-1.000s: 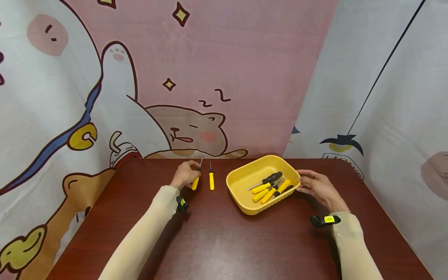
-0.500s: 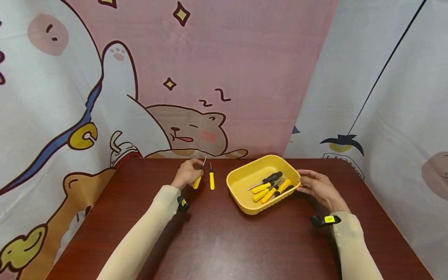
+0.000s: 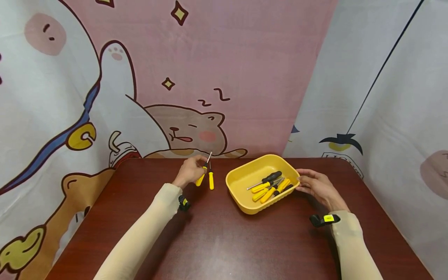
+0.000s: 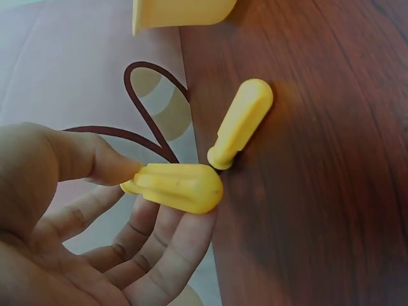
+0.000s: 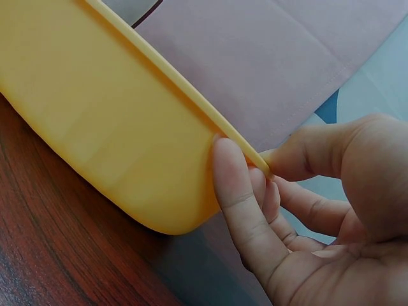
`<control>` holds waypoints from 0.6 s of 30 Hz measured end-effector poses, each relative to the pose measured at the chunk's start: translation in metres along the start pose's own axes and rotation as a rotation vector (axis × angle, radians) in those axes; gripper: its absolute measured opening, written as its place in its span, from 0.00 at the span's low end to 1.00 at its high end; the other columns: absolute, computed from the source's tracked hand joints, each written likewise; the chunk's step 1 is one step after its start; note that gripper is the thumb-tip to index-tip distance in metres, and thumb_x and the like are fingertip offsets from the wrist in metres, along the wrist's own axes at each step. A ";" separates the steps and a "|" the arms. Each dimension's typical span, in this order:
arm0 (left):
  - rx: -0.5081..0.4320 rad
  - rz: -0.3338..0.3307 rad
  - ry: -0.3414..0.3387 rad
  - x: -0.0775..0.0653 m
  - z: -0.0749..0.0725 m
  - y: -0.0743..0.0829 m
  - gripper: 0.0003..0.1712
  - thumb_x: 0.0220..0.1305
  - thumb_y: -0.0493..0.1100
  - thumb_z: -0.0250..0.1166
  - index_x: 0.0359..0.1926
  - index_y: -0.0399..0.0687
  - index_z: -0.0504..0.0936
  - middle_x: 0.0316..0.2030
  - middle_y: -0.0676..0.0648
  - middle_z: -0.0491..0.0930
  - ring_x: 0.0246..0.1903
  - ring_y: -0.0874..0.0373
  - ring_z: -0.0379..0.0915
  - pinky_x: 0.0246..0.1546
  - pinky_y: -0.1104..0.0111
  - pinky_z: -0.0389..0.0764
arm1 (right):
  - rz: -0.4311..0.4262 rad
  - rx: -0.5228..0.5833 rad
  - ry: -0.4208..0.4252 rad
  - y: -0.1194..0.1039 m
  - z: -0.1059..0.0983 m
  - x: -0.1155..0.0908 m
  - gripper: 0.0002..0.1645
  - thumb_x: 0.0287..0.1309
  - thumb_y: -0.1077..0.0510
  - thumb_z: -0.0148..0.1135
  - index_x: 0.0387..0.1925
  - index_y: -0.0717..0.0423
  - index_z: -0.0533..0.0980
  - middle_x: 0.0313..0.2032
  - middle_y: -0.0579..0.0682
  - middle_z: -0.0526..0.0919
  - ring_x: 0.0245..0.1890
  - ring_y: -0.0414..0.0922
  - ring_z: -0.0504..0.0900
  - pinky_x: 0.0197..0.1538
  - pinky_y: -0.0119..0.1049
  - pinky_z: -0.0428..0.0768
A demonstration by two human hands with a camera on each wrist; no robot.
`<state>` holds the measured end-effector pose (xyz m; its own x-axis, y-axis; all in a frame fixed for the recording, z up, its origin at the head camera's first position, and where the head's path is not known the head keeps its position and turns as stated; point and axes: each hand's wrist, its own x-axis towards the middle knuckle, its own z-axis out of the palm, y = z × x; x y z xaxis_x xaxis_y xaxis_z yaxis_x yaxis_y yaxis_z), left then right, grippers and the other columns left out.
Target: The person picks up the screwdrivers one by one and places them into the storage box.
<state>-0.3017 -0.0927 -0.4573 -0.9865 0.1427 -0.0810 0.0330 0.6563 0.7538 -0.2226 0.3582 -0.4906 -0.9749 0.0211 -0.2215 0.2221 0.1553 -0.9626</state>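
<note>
My left hand (image 3: 190, 170) pinches a yellow-handled screwdriver (image 3: 200, 180) between thumb and fingers, its metal shaft pointing up and away. In the left wrist view the handle end (image 4: 182, 187) faces the camera and the shaft is hidden. Just right of it, a second yellow screwdriver (image 3: 211, 181) lies on the table, tip toward the back. My right hand (image 3: 319, 186) grips the right-hand corner of a yellow plastic bin (image 3: 239, 184), thumb and fingers at its rim (image 5: 191, 95). Inside the bin lie several yellow-and-black screwdrivers (image 3: 261, 188) and one with a black handle (image 3: 274, 176).
The dark red-brown table (image 3: 224, 241) ends at the back against a cartoon-printed cloth (image 3: 266, 77). More pale cloth (image 3: 402, 97) hangs on the right side. The bin stands right of centre, its wall between the loose screwdriver and my right hand.
My left hand has moved slightly up and to the right with the screwdriver, whose tip now rises past the table's back edge. My right hand and the bin stay in place.
</note>
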 end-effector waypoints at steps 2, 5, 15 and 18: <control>-0.002 0.009 0.005 -0.002 -0.001 0.003 0.25 0.62 0.38 0.68 0.62 0.50 0.80 0.40 0.41 0.82 0.21 0.52 0.76 0.22 0.62 0.82 | 0.003 -0.001 -0.002 0.000 0.000 0.000 0.32 0.74 0.57 0.57 0.74 0.62 0.63 0.65 0.67 0.69 0.41 0.39 0.87 0.50 0.35 0.87; -0.007 0.017 0.006 -0.004 -0.001 0.007 0.25 0.61 0.37 0.68 0.61 0.51 0.81 0.41 0.41 0.82 0.26 0.51 0.78 0.23 0.67 0.79 | 0.008 -0.003 -0.001 -0.001 0.001 0.000 0.32 0.74 0.57 0.57 0.74 0.62 0.63 0.65 0.67 0.69 0.41 0.40 0.86 0.50 0.35 0.87; -0.019 0.062 -0.008 -0.006 -0.001 0.015 0.24 0.61 0.36 0.68 0.59 0.53 0.82 0.39 0.41 0.81 0.28 0.52 0.78 0.26 0.69 0.78 | 0.008 -0.005 0.004 -0.002 0.001 -0.001 0.32 0.74 0.57 0.58 0.74 0.62 0.63 0.60 0.62 0.74 0.41 0.40 0.87 0.50 0.36 0.87; -0.017 0.072 -0.015 -0.006 0.000 0.017 0.24 0.61 0.35 0.68 0.58 0.55 0.82 0.39 0.42 0.80 0.29 0.52 0.78 0.27 0.69 0.79 | 0.006 -0.006 0.006 -0.002 0.001 -0.001 0.32 0.74 0.57 0.57 0.74 0.62 0.63 0.58 0.60 0.75 0.41 0.40 0.87 0.50 0.36 0.87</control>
<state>-0.2952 -0.0822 -0.4438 -0.9791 0.1999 -0.0360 0.1006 0.6311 0.7692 -0.2217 0.3565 -0.4891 -0.9737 0.0277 -0.2262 0.2276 0.1609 -0.9604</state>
